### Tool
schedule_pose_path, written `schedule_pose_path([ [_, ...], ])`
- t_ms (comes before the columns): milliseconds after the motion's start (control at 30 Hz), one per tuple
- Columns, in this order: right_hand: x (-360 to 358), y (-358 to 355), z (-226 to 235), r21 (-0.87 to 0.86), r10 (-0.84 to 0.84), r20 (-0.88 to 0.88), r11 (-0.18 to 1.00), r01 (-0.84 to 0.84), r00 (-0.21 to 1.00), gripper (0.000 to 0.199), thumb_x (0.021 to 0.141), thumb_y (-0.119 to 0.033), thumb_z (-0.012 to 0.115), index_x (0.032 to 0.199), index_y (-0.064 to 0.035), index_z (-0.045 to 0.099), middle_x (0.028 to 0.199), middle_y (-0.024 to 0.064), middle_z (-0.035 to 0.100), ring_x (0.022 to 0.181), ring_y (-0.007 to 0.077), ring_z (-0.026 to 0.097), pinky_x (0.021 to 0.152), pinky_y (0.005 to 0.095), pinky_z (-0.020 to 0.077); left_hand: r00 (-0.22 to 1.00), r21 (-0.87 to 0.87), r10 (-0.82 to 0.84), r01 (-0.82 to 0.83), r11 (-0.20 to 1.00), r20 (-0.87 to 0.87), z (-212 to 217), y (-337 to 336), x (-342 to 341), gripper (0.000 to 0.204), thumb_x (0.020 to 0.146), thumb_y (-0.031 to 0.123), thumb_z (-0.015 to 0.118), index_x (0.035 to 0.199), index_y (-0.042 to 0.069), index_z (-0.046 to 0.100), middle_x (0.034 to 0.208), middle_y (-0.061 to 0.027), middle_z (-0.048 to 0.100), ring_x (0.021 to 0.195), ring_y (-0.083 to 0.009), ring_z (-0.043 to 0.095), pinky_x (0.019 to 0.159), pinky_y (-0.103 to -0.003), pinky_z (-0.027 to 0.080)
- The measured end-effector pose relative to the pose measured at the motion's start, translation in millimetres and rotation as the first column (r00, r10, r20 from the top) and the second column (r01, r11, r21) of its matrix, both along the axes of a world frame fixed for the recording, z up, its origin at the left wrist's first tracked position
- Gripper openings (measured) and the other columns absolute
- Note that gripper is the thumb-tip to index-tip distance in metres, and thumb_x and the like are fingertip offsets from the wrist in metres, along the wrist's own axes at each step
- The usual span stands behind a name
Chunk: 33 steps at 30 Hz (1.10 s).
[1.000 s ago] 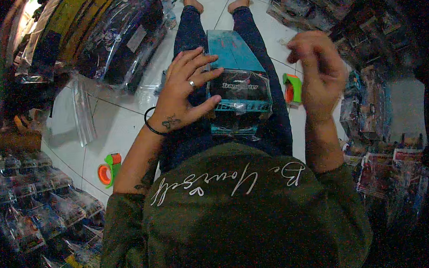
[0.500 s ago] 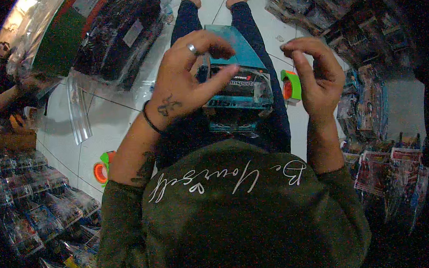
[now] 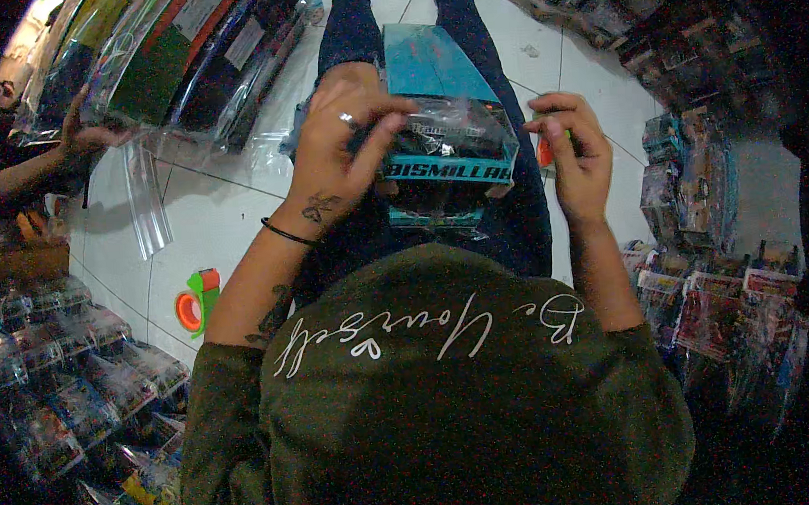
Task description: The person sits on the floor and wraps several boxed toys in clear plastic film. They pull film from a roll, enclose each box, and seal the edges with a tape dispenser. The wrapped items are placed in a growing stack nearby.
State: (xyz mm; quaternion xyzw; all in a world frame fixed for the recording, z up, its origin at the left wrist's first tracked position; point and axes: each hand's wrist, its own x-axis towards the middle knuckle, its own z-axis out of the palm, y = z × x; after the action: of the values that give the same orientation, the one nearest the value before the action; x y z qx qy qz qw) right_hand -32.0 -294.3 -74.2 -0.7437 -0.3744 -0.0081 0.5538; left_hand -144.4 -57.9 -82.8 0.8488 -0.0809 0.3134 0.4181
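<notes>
A teal toy truck (image 3: 439,61) with a black front stands between my legs, its lower end toward my body. Clear, shiny film shows over its front. My left hand (image 3: 337,132) is at the truck's left side, thumb and forefinger drawn together in a pinch above its edge. To the right of the truck, my right hand (image 3: 574,145) hovers with curled fingers and the thumb near them. Whatever either pinch holds is too thin or blurred to make out. Behind my right fingers, an orange tape dispenser (image 3: 547,154) is mostly hidden.
On the tiled floor at left lies a green and orange tape dispenser (image 3: 199,305). Another person's hand (image 3: 82,133) touches large plastic-wrapped items (image 3: 148,78) at upper left. Clear plastic strips (image 3: 147,208) lie below them. Packaged goods (image 3: 87,364) line the left; more wrapped stacks (image 3: 687,180) stand at right.
Both hands have moved slightly lower. My left thumb and forefinger have closed together. The truck's front shows differently, and the other person's hand has come up against the wrapped items.
</notes>
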Motion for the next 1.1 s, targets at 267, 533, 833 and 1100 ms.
schedule_pose_path([
  [267,4,17,6,-0.121,0.178,0.168,0.98,-0.159,0.97,0.011,0.075,-0.007,0.069,0.084,-0.0019,0.064,0.118,0.0123,0.052,0.111,0.0225,0.048,0.096,0.035,0.0341,0.999,0.145,-0.021,0.025,0.989,-0.031,3,5,7,0.012,0.074,0.016,0.069,0.082,0.008,0.063,0.089,-0.0055,0.059,0.093,-0.024,0.054,0.085,-0.037,0.036],
  [533,6,38,38,-0.199,0.231,0.367,0.966,-0.167,0.901,0.019,0.07,-0.011,0.071,0.087,-0.0043,0.064,0.112,0.0108,0.056,0.107,0.0236,0.052,0.092,0.035,0.0389,0.999,0.263,-0.035,0.041,0.964,-0.03,22,0,10,0.012,0.076,0.017,0.068,0.083,0.01,0.063,0.087,-0.0056,0.06,0.093,-0.0243,0.055,0.089,-0.037,0.034],
  [833,19,25,24,-0.021,0.185,0.16,0.983,-0.185,0.97,0.02,0.074,-0.018,0.07,0.09,-0.0069,0.064,0.109,0.0083,0.06,0.108,0.0248,0.052,0.095,0.04,0.0371,0.997,0.122,-0.047,0.04,0.992,0.056,13,6,3,0.014,0.074,0.018,0.071,0.085,0.012,0.066,0.088,-0.0018,0.062,0.095,-0.023,0.055,0.089,-0.037,0.034],
  [1100,18,6,2,-0.174,0.248,0.184,0.96,-0.217,0.951,0.009,0.074,-0.009,0.067,0.081,-0.004,0.065,0.117,0.0122,0.054,0.116,0.0249,0.045,0.1,0.0382,0.0307,0.991,0.175,-0.065,0.084,0.981,-0.113,-4,29,-2,0.014,0.072,0.016,0.071,0.085,0.013,0.067,0.095,-0.0024,0.061,0.096,-0.0231,0.054,0.093,-0.039,0.031],
])
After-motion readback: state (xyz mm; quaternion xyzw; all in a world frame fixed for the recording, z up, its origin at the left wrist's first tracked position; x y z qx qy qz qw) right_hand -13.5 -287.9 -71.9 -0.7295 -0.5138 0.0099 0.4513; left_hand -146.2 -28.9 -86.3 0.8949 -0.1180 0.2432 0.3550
